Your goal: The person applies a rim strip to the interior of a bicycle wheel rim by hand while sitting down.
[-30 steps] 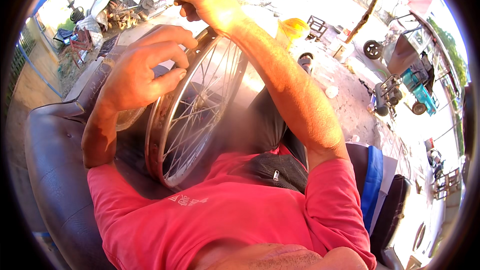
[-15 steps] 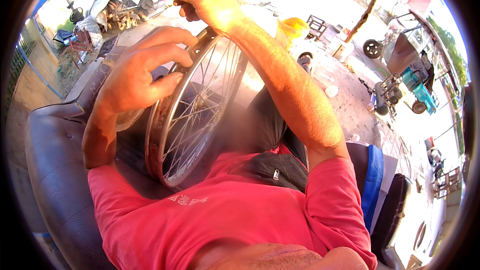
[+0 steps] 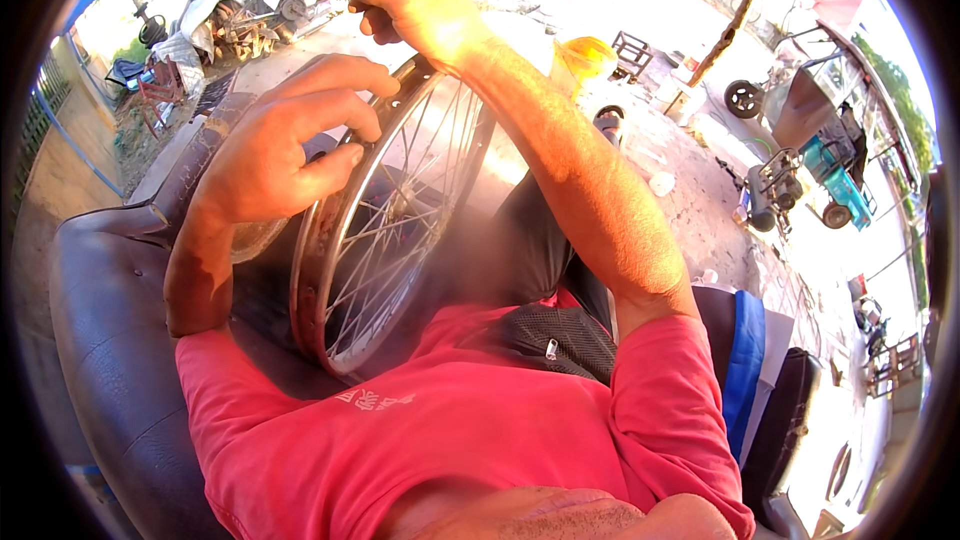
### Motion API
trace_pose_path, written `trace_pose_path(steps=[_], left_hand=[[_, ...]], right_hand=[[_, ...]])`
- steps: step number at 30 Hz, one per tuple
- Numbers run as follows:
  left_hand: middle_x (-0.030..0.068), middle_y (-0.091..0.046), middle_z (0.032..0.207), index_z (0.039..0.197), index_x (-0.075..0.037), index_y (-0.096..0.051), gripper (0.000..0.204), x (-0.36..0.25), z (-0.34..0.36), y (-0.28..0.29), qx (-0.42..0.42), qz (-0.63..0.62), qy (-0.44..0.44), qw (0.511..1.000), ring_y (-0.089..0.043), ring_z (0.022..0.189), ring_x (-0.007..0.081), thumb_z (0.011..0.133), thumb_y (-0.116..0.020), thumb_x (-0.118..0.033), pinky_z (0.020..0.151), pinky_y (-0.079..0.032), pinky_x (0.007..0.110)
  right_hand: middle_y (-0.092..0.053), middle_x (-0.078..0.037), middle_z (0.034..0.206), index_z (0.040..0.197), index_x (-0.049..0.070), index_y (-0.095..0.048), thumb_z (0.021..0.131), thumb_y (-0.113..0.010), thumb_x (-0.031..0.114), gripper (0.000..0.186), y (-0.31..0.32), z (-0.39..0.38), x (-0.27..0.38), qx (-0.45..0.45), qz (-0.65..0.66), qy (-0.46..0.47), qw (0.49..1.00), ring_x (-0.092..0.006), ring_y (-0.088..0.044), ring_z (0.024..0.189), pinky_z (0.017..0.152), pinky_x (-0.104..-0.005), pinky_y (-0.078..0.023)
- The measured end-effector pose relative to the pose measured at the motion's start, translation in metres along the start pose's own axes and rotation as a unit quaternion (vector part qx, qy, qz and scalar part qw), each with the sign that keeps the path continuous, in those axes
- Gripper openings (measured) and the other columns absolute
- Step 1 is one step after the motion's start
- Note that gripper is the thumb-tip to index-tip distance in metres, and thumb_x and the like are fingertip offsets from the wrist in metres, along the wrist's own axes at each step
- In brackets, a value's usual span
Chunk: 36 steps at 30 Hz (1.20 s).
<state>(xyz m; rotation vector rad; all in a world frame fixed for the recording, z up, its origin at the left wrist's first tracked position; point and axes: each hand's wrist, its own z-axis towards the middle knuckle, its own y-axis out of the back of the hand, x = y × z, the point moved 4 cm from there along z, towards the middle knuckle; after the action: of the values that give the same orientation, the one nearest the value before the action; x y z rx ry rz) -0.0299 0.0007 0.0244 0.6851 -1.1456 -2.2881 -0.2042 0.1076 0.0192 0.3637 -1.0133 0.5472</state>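
In the middle of the frame the left hand (image 3: 275, 155) grips the spoked wheel rim (image 3: 340, 270) to keep it upright on the lap, while the right hand (image 3: 420, 10), at the top, is closed on its upper edge.

the wheel rim's (image 3: 345, 240) top is covered by the left hand (image 3: 275, 155), and its lower edge sinks behind the red shirt (image 3: 400, 450). at centre frame, a hazy blur hides the lap. whatever the right hand (image 3: 420, 5) pinches is too small to tell.

Red short-sleeved shirt (image 3: 420, 450), bare forearms
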Motion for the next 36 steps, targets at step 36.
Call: trace_pose_path(steps=[36], left_hand=[[0.0114,-0.065,0.128,0.091,-0.003,-0.064,0.013,0.0001,-0.0006,-0.0010,-0.013,-0.003,-0.002,1.000,-0.060,0.125,0.0316,0.082,-0.072,0.002,0.105,-0.047,0.040]], right_hand=[[-0.071,-0.005,0.068,0.075,0.004,-0.074,0.093,-0.074,0.030,0.032,0.0012,0.0006,-0.0014,0.000,0.001,0.003,1.000,-0.0111,-0.062,0.061,0.059,-0.0301,-0.050]])
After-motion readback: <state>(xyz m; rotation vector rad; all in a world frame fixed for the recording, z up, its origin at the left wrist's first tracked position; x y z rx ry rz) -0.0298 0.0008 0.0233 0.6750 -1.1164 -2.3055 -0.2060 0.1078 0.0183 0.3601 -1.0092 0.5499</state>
